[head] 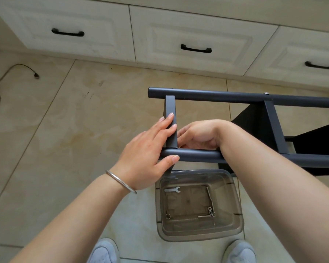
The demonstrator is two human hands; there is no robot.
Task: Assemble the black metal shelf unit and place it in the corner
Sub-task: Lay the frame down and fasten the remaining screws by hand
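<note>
Not much on me from the head cam, honestly — both forearms bare, no sleeves showing anywhere. My left hand (146,150) has a thin plain silver bangle (121,181) at the wrist, smooth and round. My right hand (199,135) has no rings, no watch. Nails short and unpainted. Down at the bottom edge — pale grey-white sneakers (104,251), rounded toes.
</note>
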